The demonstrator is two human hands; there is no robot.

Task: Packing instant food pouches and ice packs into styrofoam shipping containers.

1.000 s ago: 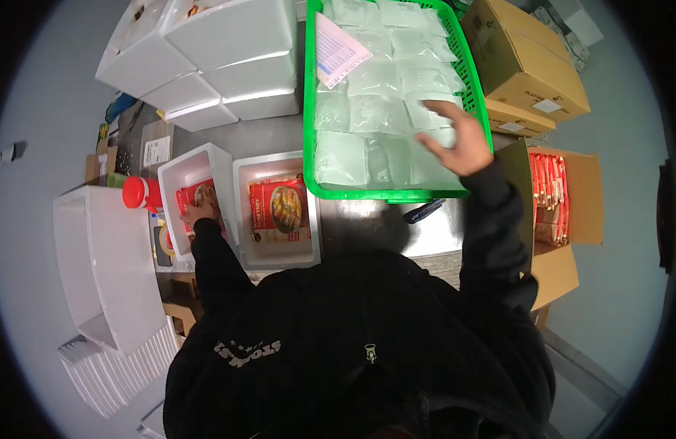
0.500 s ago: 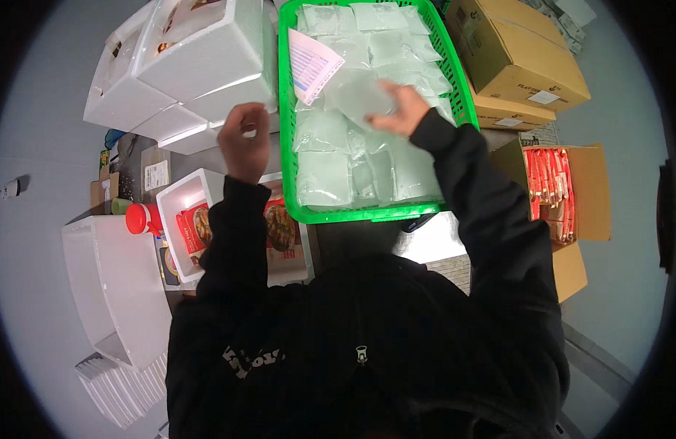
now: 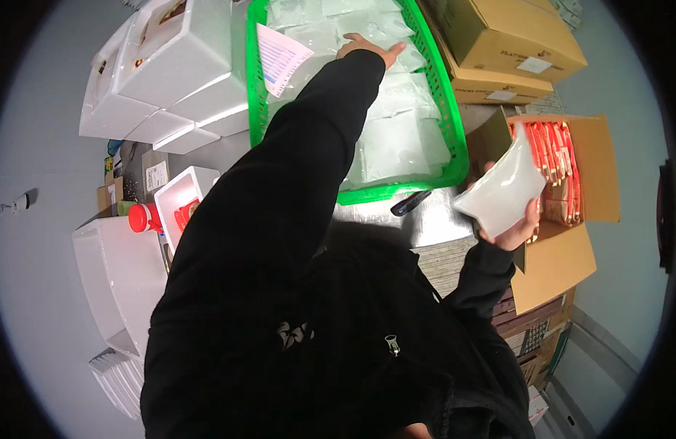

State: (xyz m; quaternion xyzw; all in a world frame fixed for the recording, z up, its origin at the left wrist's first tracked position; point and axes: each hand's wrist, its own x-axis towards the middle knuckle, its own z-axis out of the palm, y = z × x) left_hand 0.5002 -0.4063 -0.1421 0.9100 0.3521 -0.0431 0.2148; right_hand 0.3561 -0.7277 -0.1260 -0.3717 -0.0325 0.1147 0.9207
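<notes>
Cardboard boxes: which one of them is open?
The cardboard box at the right, beside the right hand, has open flaps and red packets inside; the others are closed.

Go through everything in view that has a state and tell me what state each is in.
Green crate: filled with clear pouches.
Left hand: reaching in, flat on the pouches.
Right hand: holding one white pouch clear of the crate.
Cardboard box: flaps open, red packets inside.
White foam boxes: lidded, stacked.

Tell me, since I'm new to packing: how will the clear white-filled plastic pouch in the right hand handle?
The clear white-filled plastic pouch probably stays fairly stiff: it keeps a flat slab shape in the right hand. Its glossy film looks slippery. Flat, it shouldn't roll.
</notes>
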